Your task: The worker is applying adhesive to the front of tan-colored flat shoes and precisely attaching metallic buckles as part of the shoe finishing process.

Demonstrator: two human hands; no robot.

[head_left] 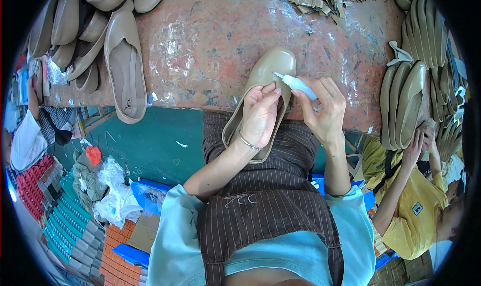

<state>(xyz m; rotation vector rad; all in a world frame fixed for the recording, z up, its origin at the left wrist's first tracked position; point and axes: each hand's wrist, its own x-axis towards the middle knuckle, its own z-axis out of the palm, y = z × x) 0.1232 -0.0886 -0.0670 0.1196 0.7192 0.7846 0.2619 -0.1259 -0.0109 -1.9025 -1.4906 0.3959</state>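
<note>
A beige slip-on shoe (273, 60) lies tilted at the near edge of the worktable, its toe on the table and its heel over my lap. My left hand (259, 118) reaches into the shoe's opening and grips the upper at its front edge. Between the thumb and fingers of my right hand (325, 110) is a small white squeeze bottle (301, 87) with a thin nozzle. The nozzle tip points at the shoe's vamp, right by the opening; whether it touches is too small to tell.
Beige shoes (125, 70) are heaped at the left, one jutting over the edge of the stained worktable (200, 50). Beige bow trims (325, 0) lie at the far side. More shoes (401, 103) stand in rows at the right, where a person in yellow (413, 211) handles them.
</note>
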